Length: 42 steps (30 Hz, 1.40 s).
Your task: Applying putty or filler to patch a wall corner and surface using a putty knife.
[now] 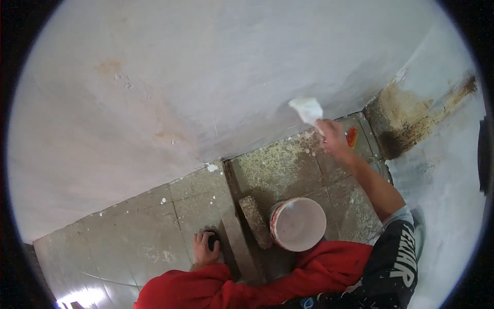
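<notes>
The right hand's (333, 138) fingers gripped a white-headed brush (307, 109) before the lower wall (247, 77); blur concealed any contact. The left hand (205, 248) was placed low with bent fingers; whether they held anything could not be determined. A body shift could have tipped the bucket (274, 232) near the red garment (334, 260). Excess coating could have dripped onto the tiles (139, 226).
</notes>
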### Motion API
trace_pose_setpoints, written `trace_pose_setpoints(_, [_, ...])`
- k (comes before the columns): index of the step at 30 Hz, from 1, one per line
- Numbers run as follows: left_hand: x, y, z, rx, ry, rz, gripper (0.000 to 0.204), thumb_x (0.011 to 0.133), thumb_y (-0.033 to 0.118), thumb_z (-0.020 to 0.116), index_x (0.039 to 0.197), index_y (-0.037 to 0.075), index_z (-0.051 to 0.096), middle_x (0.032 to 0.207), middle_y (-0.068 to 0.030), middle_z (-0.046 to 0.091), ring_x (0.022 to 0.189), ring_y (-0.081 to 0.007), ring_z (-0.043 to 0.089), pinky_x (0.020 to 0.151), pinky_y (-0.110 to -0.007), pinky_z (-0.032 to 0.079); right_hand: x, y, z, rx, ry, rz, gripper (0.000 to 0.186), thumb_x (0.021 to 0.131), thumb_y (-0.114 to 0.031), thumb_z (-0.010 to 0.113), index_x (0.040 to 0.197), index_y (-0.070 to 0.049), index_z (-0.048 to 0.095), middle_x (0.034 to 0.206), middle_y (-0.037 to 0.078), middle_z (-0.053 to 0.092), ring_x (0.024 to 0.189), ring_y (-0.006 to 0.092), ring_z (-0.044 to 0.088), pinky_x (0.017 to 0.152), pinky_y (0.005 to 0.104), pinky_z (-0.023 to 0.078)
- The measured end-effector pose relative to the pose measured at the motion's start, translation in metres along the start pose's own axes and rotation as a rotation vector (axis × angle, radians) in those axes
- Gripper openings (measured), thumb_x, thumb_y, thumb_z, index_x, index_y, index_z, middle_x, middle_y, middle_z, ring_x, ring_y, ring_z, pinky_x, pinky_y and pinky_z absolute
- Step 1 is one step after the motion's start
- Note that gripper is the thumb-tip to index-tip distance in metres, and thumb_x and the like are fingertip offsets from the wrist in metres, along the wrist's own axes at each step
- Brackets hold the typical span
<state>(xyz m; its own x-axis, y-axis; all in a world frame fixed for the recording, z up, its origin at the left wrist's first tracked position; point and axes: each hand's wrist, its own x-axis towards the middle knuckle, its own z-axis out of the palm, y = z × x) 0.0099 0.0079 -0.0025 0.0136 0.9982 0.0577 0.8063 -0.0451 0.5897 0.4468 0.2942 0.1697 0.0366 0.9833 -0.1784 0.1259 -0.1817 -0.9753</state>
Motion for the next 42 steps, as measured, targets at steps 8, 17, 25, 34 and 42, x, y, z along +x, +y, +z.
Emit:
trace_pose_setpoints(8, [-0.004,0.006,0.002,0.019,-0.007,-0.018,0.032,0.072,0.015,0.07,0.102,0.008,0.062,0.1,-0.0148,0.057,0.098,-0.0365,0.052,0.088,-0.046,0.043,0.045,0.125,0.003,0.009,0.165,0.174,0.028,0.095,-0.032,0.052,0.101,-0.005,0.057,0.064,0.005,0.051,0.042,0.0161,0.045,0.036,0.0339,0.035])
trace_pose_setpoints(17, [0.003,0.01,0.01,-0.038,-0.052,-0.047,0.032,0.075,0.016,0.07,0.105,0.008,0.061,0.102,-0.0154,0.057,0.101,-0.0368,0.051,0.09,-0.047,0.042,0.065,0.152,-0.073,-0.349,-0.244,0.496,0.039,0.095,-0.039,0.051,0.091,-0.001,0.058,0.065,0.005,0.053,0.045,0.0154,0.048,0.039,0.0344,0.037])
trace_pose_setpoints(25, [0.0,-0.001,-0.009,-0.051,-0.015,-0.062,0.034,0.075,0.015,0.07,0.106,0.006,0.06,0.103,-0.0157,0.056,0.101,-0.0373,0.051,0.09,-0.046,0.042,-0.011,0.03,0.02,-0.609,-0.45,0.334,0.032,0.094,-0.035,0.058,0.094,-0.003,0.059,0.066,0.001,0.052,0.044,0.0106,0.043,0.039,0.0294,0.033])
trace_pose_setpoints(34, [-0.005,-0.003,-0.004,-0.014,-0.03,-0.055,0.034,0.075,0.016,0.069,0.106,0.006,0.061,0.105,-0.0145,0.057,0.103,-0.0365,0.051,0.092,-0.045,0.043,-0.028,0.02,0.113,-0.226,-0.533,0.454,0.021,0.093,-0.027,0.057,0.091,-0.007,0.052,0.065,-0.001,0.049,0.046,0.0076,0.042,0.037,0.0247,0.029])
trace_pose_setpoints(42, [-0.002,-0.007,-0.005,-0.015,0.0,-0.009,0.032,0.077,0.021,0.068,0.106,0.008,0.062,0.101,-0.0142,0.057,0.101,-0.036,0.052,0.09,-0.046,0.044,-0.02,0.077,0.181,0.21,-0.345,0.871,0.014,0.093,-0.019,0.049,0.086,-0.007,0.046,0.072,0.002,0.047,0.05,0.0099,0.04,0.039,0.0265,0.031])
